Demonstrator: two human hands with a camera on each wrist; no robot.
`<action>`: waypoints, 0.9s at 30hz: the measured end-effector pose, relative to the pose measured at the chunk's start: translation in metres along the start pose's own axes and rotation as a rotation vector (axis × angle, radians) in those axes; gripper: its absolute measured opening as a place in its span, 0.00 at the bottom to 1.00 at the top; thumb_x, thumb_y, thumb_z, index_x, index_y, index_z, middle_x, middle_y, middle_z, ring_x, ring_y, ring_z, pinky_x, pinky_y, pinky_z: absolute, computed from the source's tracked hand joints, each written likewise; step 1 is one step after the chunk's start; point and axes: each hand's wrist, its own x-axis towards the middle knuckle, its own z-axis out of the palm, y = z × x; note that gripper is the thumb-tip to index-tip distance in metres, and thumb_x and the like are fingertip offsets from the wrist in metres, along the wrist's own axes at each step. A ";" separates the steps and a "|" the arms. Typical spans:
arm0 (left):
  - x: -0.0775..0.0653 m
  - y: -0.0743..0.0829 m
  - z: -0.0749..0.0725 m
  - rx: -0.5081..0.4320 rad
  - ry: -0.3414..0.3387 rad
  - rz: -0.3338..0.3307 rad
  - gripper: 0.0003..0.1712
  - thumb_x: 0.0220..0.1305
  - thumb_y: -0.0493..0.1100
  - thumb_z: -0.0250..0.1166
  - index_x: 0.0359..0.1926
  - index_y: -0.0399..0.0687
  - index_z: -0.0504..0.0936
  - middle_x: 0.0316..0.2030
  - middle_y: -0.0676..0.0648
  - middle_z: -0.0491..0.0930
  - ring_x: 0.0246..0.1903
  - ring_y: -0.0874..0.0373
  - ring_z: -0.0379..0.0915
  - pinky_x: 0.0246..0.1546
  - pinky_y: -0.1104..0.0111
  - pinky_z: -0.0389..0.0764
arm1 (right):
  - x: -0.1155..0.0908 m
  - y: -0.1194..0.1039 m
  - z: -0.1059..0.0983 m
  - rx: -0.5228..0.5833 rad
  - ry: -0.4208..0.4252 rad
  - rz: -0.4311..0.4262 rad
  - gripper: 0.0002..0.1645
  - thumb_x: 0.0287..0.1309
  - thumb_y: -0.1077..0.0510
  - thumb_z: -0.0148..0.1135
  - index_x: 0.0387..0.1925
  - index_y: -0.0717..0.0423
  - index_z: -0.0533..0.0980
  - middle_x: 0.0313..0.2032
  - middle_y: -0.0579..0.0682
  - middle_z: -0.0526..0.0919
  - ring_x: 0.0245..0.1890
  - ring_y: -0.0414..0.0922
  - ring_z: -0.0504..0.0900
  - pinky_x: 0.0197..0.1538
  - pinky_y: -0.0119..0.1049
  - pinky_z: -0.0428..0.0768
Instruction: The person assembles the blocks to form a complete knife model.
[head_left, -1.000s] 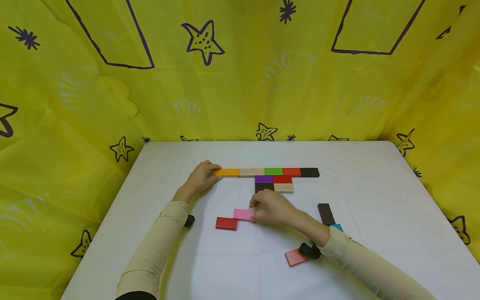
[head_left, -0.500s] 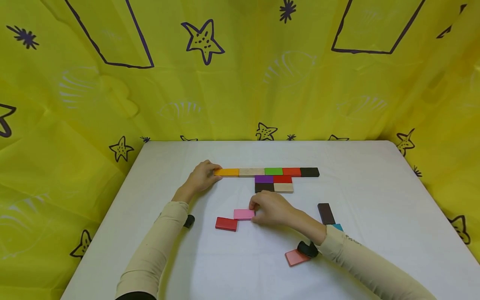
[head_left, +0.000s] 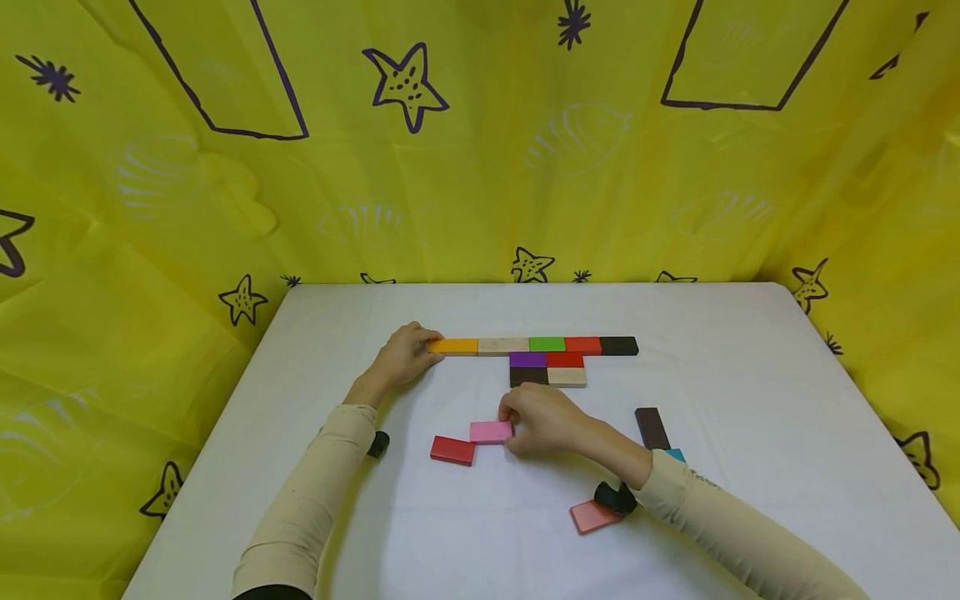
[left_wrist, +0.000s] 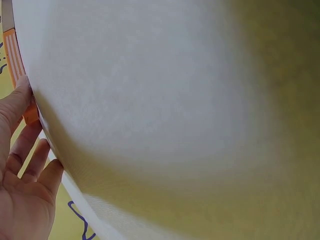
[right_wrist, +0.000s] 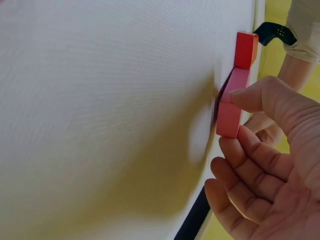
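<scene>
My left hand (head_left: 405, 357) pinches the left end of an orange block (head_left: 457, 347), which starts a long row. In the left wrist view the thumb lies on the near face of this grooved orange block (left_wrist: 14, 55), with the forefinger at its end. My right hand (head_left: 551, 421) pinches the right end of a pink block (head_left: 486, 432) between thumb and forefinger. In the right wrist view the pink block (right_wrist: 229, 119) sits at a slant, its far end against or close beside a red block (right_wrist: 244, 50). That red block (head_left: 453, 451) lies flat to the left.
Continuing the row are wooden (head_left: 503, 346), green (head_left: 547, 344), red (head_left: 582, 345) and black (head_left: 619, 346) blocks. Below it, purple (head_left: 528, 359), red, dark and wooden blocks form a cluster. Dark brown (head_left: 652, 428), blue (head_left: 677, 455) and salmon (head_left: 594, 517) blocks lie near the right forearm.
The pink block has shifted slightly to the right in my right hand's pinch. My left hand stays on the orange block.
</scene>
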 end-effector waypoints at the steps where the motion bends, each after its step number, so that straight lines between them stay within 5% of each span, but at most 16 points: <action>1: 0.000 0.000 0.000 0.000 0.001 0.000 0.18 0.68 0.45 0.71 0.56 0.44 0.85 0.43 0.44 0.77 0.43 0.49 0.69 0.48 0.57 0.73 | -0.001 0.001 0.000 -0.001 0.002 -0.001 0.12 0.47 0.59 0.74 0.36 0.52 0.82 0.32 0.41 0.81 0.37 0.41 0.75 0.41 0.38 0.76; 27: 0.001 -0.002 0.002 0.021 0.010 0.011 0.18 0.68 0.45 0.71 0.56 0.44 0.85 0.44 0.44 0.78 0.45 0.49 0.70 0.50 0.56 0.73 | -0.024 0.035 -0.018 -0.082 0.151 0.071 0.09 0.50 0.59 0.75 0.35 0.52 0.84 0.34 0.43 0.84 0.38 0.43 0.78 0.43 0.43 0.80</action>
